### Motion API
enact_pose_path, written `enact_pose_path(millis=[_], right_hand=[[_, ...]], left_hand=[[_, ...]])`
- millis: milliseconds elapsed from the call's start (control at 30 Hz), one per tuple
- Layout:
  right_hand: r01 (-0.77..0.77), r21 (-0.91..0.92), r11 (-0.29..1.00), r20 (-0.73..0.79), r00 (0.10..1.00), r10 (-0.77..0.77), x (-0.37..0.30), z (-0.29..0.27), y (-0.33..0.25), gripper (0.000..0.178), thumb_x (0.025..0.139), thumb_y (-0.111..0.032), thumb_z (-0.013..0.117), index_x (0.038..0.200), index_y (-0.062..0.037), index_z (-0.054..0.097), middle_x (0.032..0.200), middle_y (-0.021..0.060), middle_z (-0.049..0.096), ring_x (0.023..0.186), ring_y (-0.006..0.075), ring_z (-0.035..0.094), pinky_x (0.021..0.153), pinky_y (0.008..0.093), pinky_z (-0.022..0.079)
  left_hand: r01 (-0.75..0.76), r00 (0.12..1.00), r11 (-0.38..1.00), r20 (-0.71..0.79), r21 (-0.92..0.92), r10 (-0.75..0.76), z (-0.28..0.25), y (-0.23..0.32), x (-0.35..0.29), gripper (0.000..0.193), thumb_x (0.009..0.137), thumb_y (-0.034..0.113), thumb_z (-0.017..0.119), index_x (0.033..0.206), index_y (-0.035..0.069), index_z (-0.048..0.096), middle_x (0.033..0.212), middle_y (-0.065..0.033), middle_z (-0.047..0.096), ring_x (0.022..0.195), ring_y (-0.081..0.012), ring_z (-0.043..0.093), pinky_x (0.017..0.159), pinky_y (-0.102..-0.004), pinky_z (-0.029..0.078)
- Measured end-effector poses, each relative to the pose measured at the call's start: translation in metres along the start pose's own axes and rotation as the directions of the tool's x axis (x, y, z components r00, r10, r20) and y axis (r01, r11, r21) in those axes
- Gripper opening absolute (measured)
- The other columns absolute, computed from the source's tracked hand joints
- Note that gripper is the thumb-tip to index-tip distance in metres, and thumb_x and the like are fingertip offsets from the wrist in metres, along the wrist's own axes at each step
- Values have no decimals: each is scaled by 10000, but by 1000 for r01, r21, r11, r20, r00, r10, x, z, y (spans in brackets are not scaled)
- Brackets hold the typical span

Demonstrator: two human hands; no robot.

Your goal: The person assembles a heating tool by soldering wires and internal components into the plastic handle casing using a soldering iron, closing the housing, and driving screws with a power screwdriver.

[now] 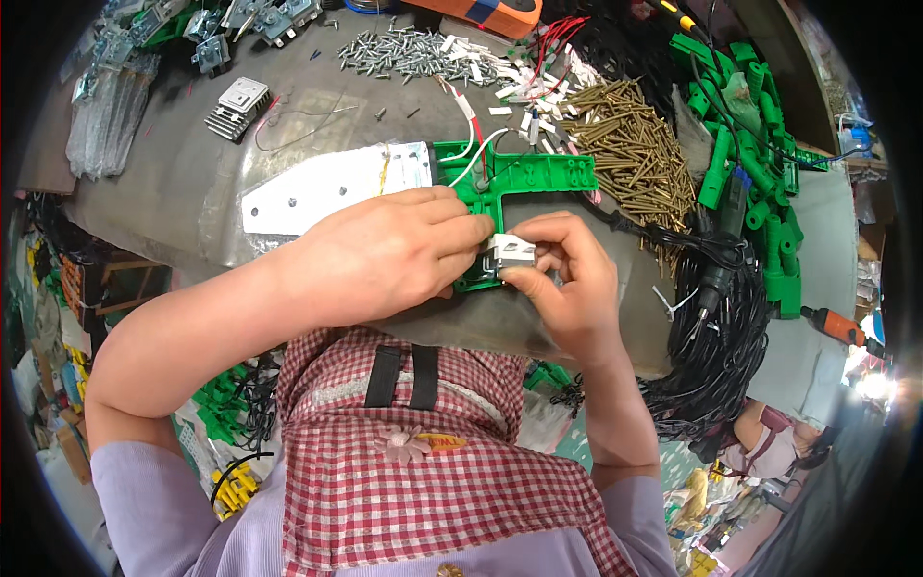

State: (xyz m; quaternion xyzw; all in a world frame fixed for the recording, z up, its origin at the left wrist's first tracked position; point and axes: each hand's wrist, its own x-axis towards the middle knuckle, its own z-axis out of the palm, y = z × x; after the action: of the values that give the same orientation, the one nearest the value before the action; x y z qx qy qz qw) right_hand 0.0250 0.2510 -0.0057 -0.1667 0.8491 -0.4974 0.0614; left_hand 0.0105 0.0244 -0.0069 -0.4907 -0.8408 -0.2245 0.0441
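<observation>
In the middle of the bench lies a green plastic housing (pixel 548 171) with a flat white metal plate (pixel 336 183) reaching out of its left side. White, red and dark wires (pixel 471 159) run inside it. My left hand (pixel 399 255) is closed over the near edge of the housing, with its fingers together and their tips partly hidden. Between thumb and fingers my right hand (pixel 572 274) pinches a small white block with a metallic side (pixel 512 250), at the near arm of the housing and close to my left fingertips. Whether the block touches the housing I cannot tell.
Heaps of silver screws (pixel 404 50) and long brass screws (pixel 635 144) lie at the back. A finned metal block (pixel 237 108) sits at the left. Green plastic parts (pixel 750 144) and coiled black cables (pixel 711 337) crowd the right side. A person (pixel 769 442) is at the far right.
</observation>
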Motion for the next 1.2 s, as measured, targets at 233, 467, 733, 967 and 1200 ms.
enact_pose_path(millis=[233,467,733,967,1200], right_hand=[[-194,269,943,113,979,169,9,-1,-5,272,751,-14,735,985,-8,597,765,11,562,643,35,485,579,204,424],[-165,53,985,201,968,151,14,3,-4,281,757,-43,742,1003,-15,608,673,-20,486,581,39,418,530,212,379],[313,-412,856,47,945,-323,7,22,-3,329,708,-142,762,989,-51,615,926,91,615,838,224,539,747,342,454],[186,-455,871,70,982,-173,-7,20,-1,521,653,-346,788,1034,-46,600,1367,121,431,1111,313,406,935,443,334],[201,-504,840,44,977,-207,-14,22,2,590,710,-456,731,1111,-46,592,1323,117,465,1094,299,414,906,426,316]], left_hand=[[-16,1000,995,-27,-102,13,1,-9,1,409,600,220,755,895,32,544,1120,-116,580,1076,-296,524,895,-389,471],[-4,954,987,-297,-158,-44,17,-8,-15,498,541,182,801,903,28,494,1163,-184,474,1113,-395,510,915,-463,465],[430,884,902,-214,26,-415,5,-2,-25,930,543,551,782,1221,9,449,1273,-182,428,1239,-404,379,1054,-525,309],[377,896,923,-220,-77,-385,5,1,-31,852,576,513,783,1205,18,489,1259,-174,461,1219,-380,417,1046,-521,321],[677,721,614,-533,406,-443,-42,-36,-61,339,700,72,710,1031,69,632,1101,-113,569,1034,-307,521,853,-432,423]])
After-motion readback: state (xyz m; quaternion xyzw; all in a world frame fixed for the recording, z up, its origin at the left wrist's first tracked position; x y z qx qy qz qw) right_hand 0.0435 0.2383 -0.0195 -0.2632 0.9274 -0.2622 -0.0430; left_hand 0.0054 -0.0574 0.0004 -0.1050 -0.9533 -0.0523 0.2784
